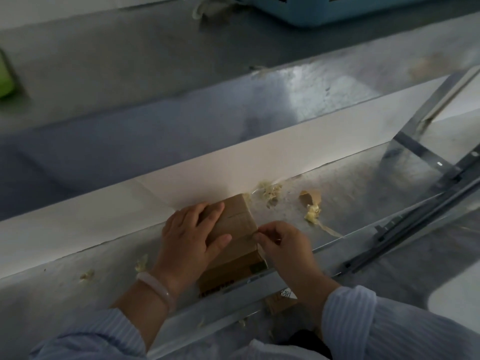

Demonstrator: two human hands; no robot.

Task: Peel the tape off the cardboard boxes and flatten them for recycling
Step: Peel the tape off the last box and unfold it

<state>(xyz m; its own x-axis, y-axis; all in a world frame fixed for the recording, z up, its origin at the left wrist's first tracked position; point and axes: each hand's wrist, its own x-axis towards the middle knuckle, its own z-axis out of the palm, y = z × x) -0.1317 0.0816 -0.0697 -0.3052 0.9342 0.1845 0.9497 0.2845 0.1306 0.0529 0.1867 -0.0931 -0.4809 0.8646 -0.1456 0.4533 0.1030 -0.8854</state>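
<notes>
A small brown cardboard box point(235, 224) lies on the glass tabletop point(363, 183), close to me. My left hand point(191, 237) rests flat on the box's left half and holds it down. At the box's right edge, my right hand point(281, 245) pinches a strip of clear tape point(255, 231) between thumb and forefinger. The tape is thin and hard to make out. The near end of the box carries dark print and sits over the table's front edge.
Crumpled wads of peeled yellowish tape point(313, 213) and a torn cardboard scrap point(307, 197) lie to the right of the box. More tape bits point(141, 263) lie at left. A white wall band point(181, 183) runs behind. A blue basket point(337, 9) stands far back.
</notes>
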